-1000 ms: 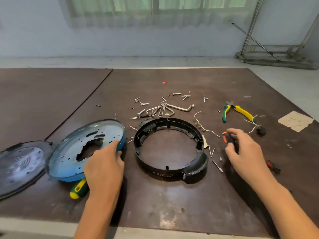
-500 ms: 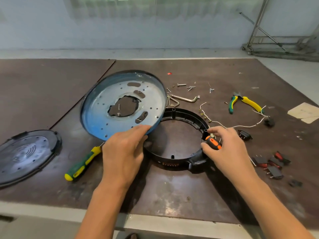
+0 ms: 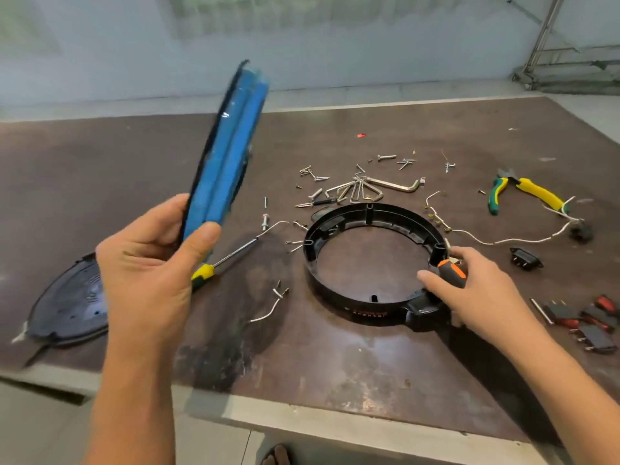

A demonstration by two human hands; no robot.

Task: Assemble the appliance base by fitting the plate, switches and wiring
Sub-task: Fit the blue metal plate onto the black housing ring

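My left hand [image 3: 151, 263] grips the round blue metal plate [image 3: 228, 142] by its lower rim and holds it up on edge, above the left part of the table. The black plastic base ring [image 3: 372, 260] lies flat at the middle. My right hand [image 3: 476, 290] rests at the ring's right side, fingers closed on a black and orange tool handle [image 3: 451, 268]. Several black and red switches [image 3: 587, 320] lie at the right. A white wire [image 3: 503, 239] runs from the ring toward a black plug [image 3: 582, 231].
A black round cover [image 3: 70, 303] lies at the left table edge. A yellow-green screwdriver [image 3: 221, 260] lies beside it. Screws and hex keys [image 3: 362, 189] are scattered behind the ring. Yellow-green pliers [image 3: 523, 189] lie at the far right. A black socket [image 3: 525, 258] sits right of the ring.
My left hand lifted the blue plate off the table and turned it from face-on to edge-on. My right hand moved left with the orange-handled tool to the ring's right side.
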